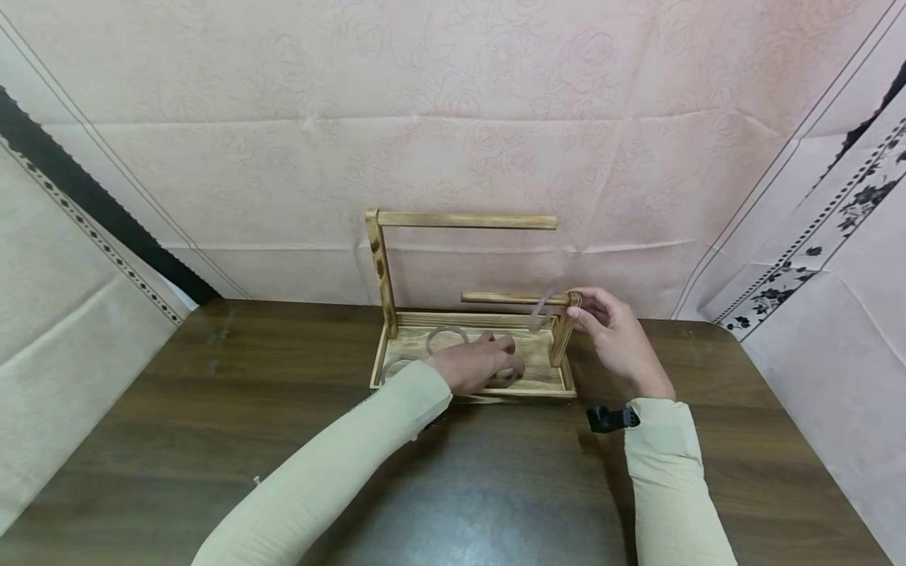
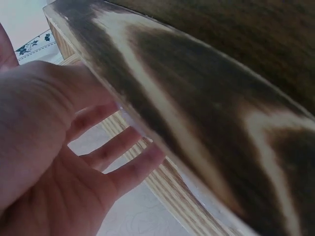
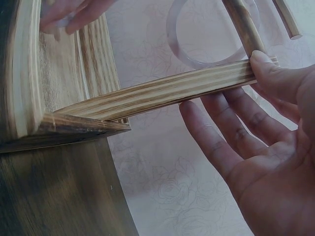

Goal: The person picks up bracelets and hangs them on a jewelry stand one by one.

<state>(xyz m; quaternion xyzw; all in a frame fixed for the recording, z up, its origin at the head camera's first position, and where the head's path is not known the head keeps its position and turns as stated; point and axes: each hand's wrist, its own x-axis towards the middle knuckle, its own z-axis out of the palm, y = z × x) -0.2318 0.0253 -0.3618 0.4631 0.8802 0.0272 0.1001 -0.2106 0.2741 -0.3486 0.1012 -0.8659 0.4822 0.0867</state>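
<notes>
A wooden rack has a shallow tray point(image 1: 463, 391) as its base, a tall post with a long bar point(image 1: 467, 221) at left and a short post point(image 1: 561, 342) with a lower bar point(image 1: 513, 299) at right. My right hand point(image 1: 623, 342) grips the top of the short post between thumb and fingers. One clear ring point(image 1: 535, 322) hangs on the lower bar. Inside the tray, my left hand point(image 1: 470, 363) has its fingers over another clear ring point(image 1: 504, 380); whether they pinch it is hidden. More clear rings point(image 1: 447, 330) lie in the tray's left part.
The rack stands on a dark wooden table point(image 1: 453, 487), near its back edge. A pale patterned cloth point(image 1: 453, 141) hangs behind the table and along both sides. On the right wrist sits a black camera mount point(image 1: 610, 419).
</notes>
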